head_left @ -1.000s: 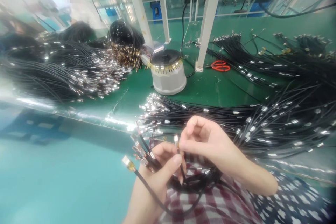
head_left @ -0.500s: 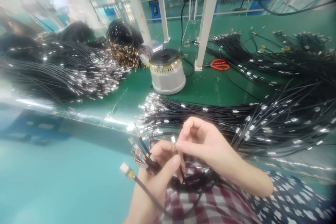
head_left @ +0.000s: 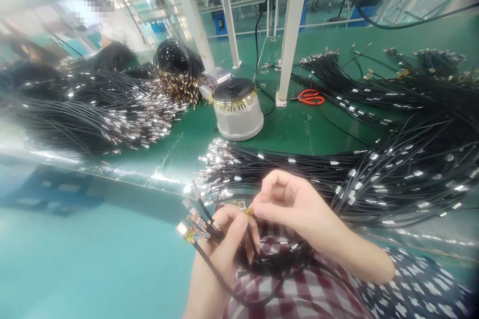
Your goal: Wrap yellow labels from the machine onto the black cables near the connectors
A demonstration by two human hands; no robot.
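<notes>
My left hand (head_left: 220, 259) is closed around several black cables (head_left: 205, 209) whose metal connector ends stick out to the left. Its thumb and forefinger pinch one more cable just below a small silver connector (head_left: 242, 206). My right hand (head_left: 290, 202) is closed too, its thumb and forefinger gripping a small piece of yellow tape (head_left: 250, 211) at the base of that connector. Another cable end (head_left: 184, 232), with yellow tape behind its silver plug, hangs out over my left wrist. The rest of the held cables lies coiled on my lap.
A round white tape dispenser (head_left: 239, 122) with yellow strips round its rim stands on the green table. Black cable bundles lie left (head_left: 123, 109) and right (head_left: 411, 159). Orange-handled scissors (head_left: 311, 97) lie by a white post (head_left: 290, 35). A person (head_left: 119, 22) is at the far left.
The silver connector has gone slightly down and left, and my left thumb now presses at its base. Yellow tape now shows between both hands' fingertips. The view has shifted slightly.
</notes>
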